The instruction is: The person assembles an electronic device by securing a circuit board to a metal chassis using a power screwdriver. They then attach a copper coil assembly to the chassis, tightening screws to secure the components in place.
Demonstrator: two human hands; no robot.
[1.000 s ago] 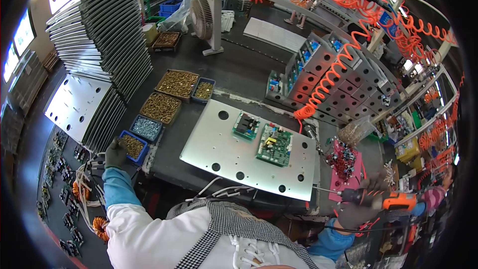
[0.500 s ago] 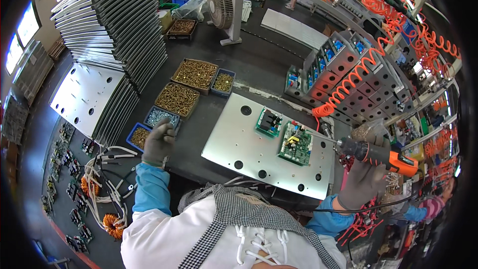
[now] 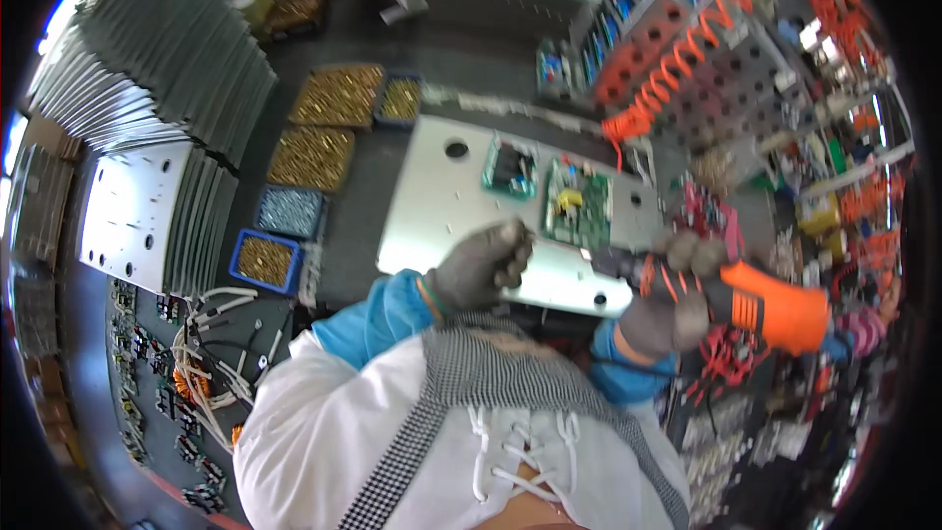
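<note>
A grey metal plate (image 3: pixel 442 206) lies on the dark bench with two green circuit boards on it, a small one (image 3: pixel 508 167) and a larger one (image 3: pixel 579 202). My gloved left hand (image 3: pixel 481 270) hovers over the plate's near edge, its fingers pinched together on what looks like a small screw, too small to make out. My gloved right hand (image 3: pixel 672 294) grips an orange and black power screwdriver (image 3: pixel 756 299) whose tip points left toward the left hand.
Blue bins of brass and steel screws (image 3: pixel 265 260) sit left of the plate. Stacked metal plates (image 3: pixel 157 108) fill the far left. An orange coiled hose (image 3: pixel 657 98) hangs over racks at the back right. White cables (image 3: pixel 211 334) lie at the lower left.
My left hand left the blue screw bin and came right to the plate's near edge. The right hand brought the screwdriver in toward it. The view tilted down.
</note>
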